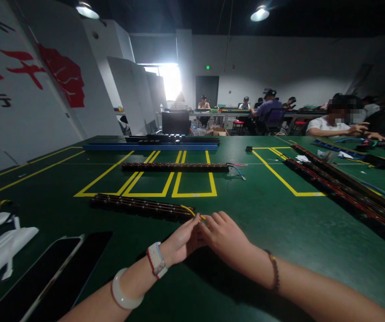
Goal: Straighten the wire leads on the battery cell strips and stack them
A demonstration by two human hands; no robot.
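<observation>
My left hand (pixel 184 239) and my right hand (pixel 224 237) meet at the near right end of a long dark strip assembly (pixel 141 207) lying on the green table. A yellow wire (pixel 188 209) comes off that end and runs into my fingertips. Both hands are closed in a pinch on it; its tip between the fingers is partly hidden. Behind it lies a second dark strip assembly (pixel 175 167), with red and blue wires (pixel 239 171) at its right end. Neither hand touches that one.
Yellow tape outlines (pixel 194 195) mark the green table (pixel 262 277). A blue rail (pixel 152 146) lies along the back edge. Long wired strips (pixel 333 192) lie at right, near a seated co-worker (pixel 333 123). Dark flat panels (pixel 58 273) and a white stand (pixel 6 252) are at left.
</observation>
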